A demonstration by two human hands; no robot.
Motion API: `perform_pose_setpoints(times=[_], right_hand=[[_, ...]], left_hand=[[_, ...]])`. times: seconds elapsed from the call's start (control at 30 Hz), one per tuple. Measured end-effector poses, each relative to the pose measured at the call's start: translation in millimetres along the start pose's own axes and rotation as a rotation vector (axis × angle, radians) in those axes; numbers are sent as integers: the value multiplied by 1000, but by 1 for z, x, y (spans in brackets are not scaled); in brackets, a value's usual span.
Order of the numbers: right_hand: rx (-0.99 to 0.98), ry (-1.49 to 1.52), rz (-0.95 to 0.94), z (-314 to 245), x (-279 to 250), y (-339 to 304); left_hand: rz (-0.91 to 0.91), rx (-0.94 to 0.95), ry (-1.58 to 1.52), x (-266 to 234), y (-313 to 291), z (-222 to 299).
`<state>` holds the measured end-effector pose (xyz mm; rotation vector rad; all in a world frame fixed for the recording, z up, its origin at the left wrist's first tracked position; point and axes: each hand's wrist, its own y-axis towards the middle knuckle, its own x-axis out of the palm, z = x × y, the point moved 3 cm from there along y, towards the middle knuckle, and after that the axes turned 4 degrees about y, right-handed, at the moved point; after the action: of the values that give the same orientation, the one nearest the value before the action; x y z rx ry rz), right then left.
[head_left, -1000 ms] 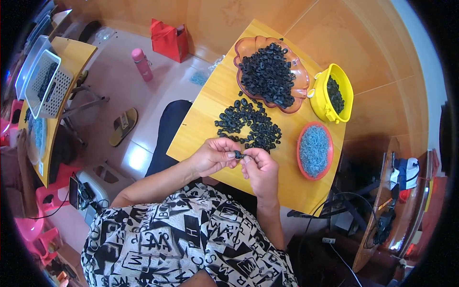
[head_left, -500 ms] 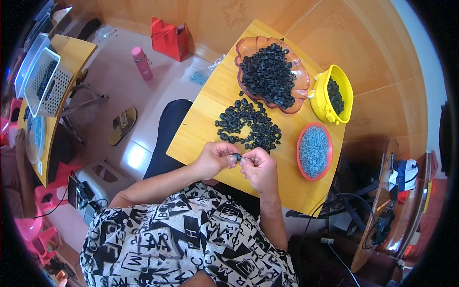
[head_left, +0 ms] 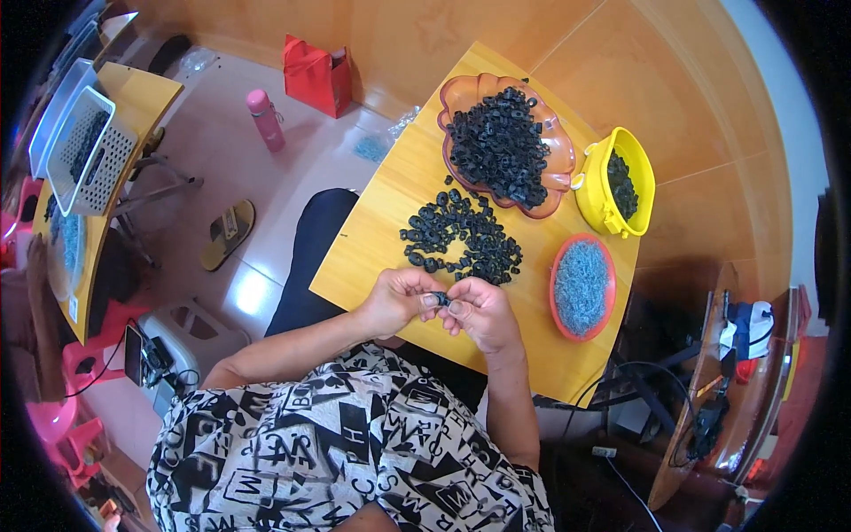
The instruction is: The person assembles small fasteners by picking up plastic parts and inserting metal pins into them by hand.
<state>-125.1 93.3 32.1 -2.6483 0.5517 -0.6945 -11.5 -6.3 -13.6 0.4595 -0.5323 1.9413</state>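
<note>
My left hand (head_left: 398, 302) and my right hand (head_left: 484, 312) meet above the near edge of the wooden table (head_left: 363, 257). Between their fingertips is a small black plastic part (head_left: 441, 299), pinched from both sides. Just beyond the hands lies a loose pile of black plastic parts (head_left: 479, 257) on the tabletop. Farther back, a scalloped amber tray (head_left: 556, 160) is heaped with small black pieces (head_left: 496, 142). To the right, a red oval dish (head_left: 580, 335) is full of small silvery screw-like pieces (head_left: 581, 285).
A yellow bucket (head_left: 644, 208) with black pieces stands at the table's right edge. On the floor are a pink bottle (head_left: 266, 120), a red bag (head_left: 317, 78) and a slipper (head_left: 228, 234). Another table with a white basket (head_left: 113, 151) stands left, beside a person's arm (head_left: 40, 310).
My right hand has turned and its fingers have closed in on the black part, which now sits between both hands' fingertips. The left hand keeps its pinch.
</note>
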Motion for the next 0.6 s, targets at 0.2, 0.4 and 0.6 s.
perform_pose_setpoints(times=[0.2, 0.4, 0.6], right_hand=[[25, -99, -74, 8, -5, 4], [27, -67, -29, 5, -4, 3], [13, 163, 15, -2, -4, -2]], left_hand=[[-11, -24, 214, 1, -1, 1], [-32, -28, 147, 5, 0, 8], [-28, -20, 84, 4, 3, 3]])
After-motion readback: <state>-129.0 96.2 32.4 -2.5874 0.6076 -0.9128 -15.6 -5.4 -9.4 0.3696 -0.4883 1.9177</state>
